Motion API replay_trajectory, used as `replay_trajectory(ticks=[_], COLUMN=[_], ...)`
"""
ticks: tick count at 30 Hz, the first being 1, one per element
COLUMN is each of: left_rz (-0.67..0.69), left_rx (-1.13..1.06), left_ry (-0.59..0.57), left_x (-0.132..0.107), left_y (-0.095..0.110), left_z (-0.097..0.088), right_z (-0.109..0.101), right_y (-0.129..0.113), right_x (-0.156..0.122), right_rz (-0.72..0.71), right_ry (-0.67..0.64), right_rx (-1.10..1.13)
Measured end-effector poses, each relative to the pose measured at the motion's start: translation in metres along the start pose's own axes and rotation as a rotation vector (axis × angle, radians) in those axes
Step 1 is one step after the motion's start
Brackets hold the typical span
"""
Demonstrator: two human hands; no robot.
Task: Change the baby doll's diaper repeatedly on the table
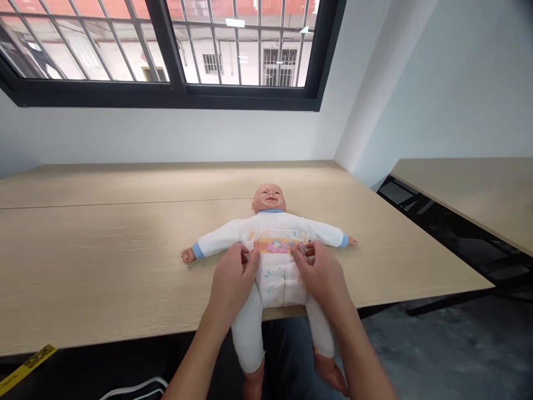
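The doll lies on its back at the near edge of the surface, head pointing away from the person, legs hanging over the edge toward them, arms spread sideways. Both hands sit level at its waist: the left hand and right hand each pinch a side of the diaper, fingers curled at its patterned waistband. Nothing else lies near; a second table stands well apart at right.
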State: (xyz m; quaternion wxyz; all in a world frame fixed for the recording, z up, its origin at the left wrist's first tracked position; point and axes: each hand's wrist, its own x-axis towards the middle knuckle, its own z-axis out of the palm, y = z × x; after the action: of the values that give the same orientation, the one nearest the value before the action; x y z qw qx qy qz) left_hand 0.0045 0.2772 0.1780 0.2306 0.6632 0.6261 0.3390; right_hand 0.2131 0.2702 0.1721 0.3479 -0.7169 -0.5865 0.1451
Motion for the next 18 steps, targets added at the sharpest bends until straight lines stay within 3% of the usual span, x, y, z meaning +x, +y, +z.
replay_trajectory(ticks=[4, 10, 18], left_rz=[-0.023, 0.057, 0.027], left_rx=[0.145, 0.352, 0.187], left_ry=[-0.024, -0.033, -0.017], left_x=[0.018, 0.028, 0.023], left_y=[0.004, 0.002, -0.013], left_z=[0.007, 0.006, -0.009], right_z=[0.006, 0.005, -0.005], right_y=[0.006, 0.009, 0.007], right_x=[0.018, 0.016, 0.012], right_rz=[-0.076, -0.152, -0.104], right_ry=[-0.066, -0.039, -0.089], right_rx=[-0.078, -0.102, 0.024])
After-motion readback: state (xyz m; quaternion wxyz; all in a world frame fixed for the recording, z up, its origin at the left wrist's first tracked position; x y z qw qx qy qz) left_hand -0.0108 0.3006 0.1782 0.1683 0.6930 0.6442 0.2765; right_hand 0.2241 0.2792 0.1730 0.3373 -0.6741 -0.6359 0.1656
